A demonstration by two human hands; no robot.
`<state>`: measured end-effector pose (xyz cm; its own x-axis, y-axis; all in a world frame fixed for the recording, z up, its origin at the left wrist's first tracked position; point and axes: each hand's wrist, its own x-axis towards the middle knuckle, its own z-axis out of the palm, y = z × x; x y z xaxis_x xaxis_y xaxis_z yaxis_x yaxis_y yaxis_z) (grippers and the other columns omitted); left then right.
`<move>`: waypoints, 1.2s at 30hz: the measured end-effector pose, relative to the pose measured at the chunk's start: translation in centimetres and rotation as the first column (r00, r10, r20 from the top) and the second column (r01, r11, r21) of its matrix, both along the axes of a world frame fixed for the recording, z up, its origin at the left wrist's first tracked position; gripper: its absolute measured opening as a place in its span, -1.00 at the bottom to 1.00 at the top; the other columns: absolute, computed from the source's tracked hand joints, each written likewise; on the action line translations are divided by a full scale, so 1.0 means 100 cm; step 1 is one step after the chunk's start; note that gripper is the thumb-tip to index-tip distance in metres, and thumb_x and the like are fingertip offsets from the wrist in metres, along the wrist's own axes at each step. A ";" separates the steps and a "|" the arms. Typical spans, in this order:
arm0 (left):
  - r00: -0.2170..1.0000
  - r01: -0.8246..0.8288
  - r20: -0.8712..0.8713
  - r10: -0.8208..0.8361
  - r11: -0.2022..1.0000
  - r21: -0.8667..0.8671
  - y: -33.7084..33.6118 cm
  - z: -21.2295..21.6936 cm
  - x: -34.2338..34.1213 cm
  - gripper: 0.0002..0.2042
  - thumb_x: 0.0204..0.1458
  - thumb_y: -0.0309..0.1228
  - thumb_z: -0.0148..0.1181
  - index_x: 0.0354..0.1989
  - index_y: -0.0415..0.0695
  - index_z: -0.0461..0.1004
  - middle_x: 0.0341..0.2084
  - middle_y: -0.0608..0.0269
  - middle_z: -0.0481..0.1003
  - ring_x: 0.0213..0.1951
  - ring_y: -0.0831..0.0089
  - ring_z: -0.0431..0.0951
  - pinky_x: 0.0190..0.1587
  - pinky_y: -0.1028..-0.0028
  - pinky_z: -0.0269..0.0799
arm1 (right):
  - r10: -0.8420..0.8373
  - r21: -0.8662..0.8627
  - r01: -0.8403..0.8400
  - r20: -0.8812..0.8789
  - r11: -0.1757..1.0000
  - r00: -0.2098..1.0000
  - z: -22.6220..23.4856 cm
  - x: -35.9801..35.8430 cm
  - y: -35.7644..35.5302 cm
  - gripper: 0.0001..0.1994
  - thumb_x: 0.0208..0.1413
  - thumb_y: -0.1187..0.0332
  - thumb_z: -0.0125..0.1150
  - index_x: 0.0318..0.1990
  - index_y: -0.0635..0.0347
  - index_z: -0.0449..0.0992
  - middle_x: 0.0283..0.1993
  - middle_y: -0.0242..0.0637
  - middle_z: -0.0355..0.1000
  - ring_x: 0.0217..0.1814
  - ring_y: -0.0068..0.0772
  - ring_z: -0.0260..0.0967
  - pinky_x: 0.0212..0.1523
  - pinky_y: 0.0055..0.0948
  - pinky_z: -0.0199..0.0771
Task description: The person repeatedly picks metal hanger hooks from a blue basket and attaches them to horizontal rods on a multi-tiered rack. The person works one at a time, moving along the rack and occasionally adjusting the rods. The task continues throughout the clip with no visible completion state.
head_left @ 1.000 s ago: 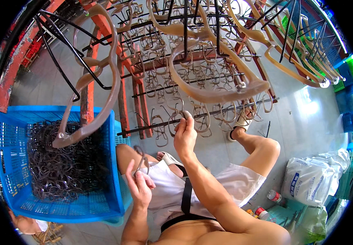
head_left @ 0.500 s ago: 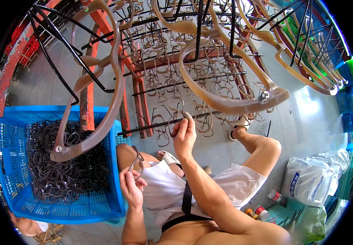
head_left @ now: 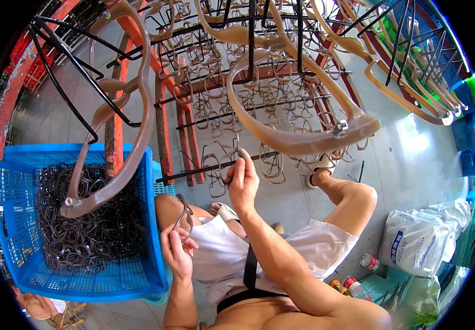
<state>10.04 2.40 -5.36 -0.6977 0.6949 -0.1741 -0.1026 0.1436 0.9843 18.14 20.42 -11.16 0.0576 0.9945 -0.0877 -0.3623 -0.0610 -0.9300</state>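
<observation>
— So where do the 2 hands stand?
— Right hand (head_left: 243, 179) pinches a pale eyeglass frame (head_left: 227, 165) onto a black rack rod (head_left: 215, 168); left hand (head_left: 177, 253) grips a dark frame (head_left: 183, 215) over the lap.
— How far along, judging by this?
— Many frames already hang on the rack, yet the blue basket (head_left: 138, 275) holds a big pile, so probably plenty remains.
</observation>
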 end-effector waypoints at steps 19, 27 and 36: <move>0.997 -0.079 0.022 0.079 0.997 0.017 -0.003 0.005 -0.005 -0.78 0.21 -0.31 -0.15 -0.25 -0.18 0.37 -0.54 0.35 0.33 -0.69 0.64 0.27 -0.69 0.69 0.11 | -0.102 0.240 -0.051 0.584 0.969 0.806 0.002 0.005 0.000 -0.73 0.20 0.39 -0.04 0.02 0.24 0.38 -0.68 -0.23 0.27 -0.70 -0.34 0.26 -0.62 -0.41 0.27; 0.997 -0.067 0.037 0.066 0.997 0.025 -0.002 0.004 -0.001 -0.80 0.21 -0.31 -0.15 -0.25 -0.17 0.36 -0.54 0.34 0.34 -0.68 0.62 0.29 -0.68 0.68 0.12 | -0.075 0.213 -0.057 0.565 0.975 0.822 0.002 0.006 0.003 -0.74 0.20 0.38 -0.02 0.01 0.25 0.39 -0.68 -0.19 0.28 -0.71 -0.29 0.25 -0.62 -0.39 0.27; 0.999 -0.034 0.018 0.033 0.999 0.036 0.001 0.009 0.003 -0.80 0.21 -0.33 -0.15 -0.24 -0.18 0.37 -0.52 0.33 0.35 -0.67 0.61 0.30 -0.67 0.66 0.13 | -0.068 0.159 -0.028 0.568 0.987 0.820 0.005 0.003 0.002 -0.72 0.23 0.35 -0.06 0.03 0.25 0.35 -0.67 -0.24 0.30 -0.69 -0.39 0.26 -0.62 -0.41 0.27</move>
<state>10.31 2.46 -4.50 -0.7176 0.6774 -0.1614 -0.1239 0.1039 0.9868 18.46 20.57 -10.61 0.0700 0.9903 0.1198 0.2362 0.1002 -0.9665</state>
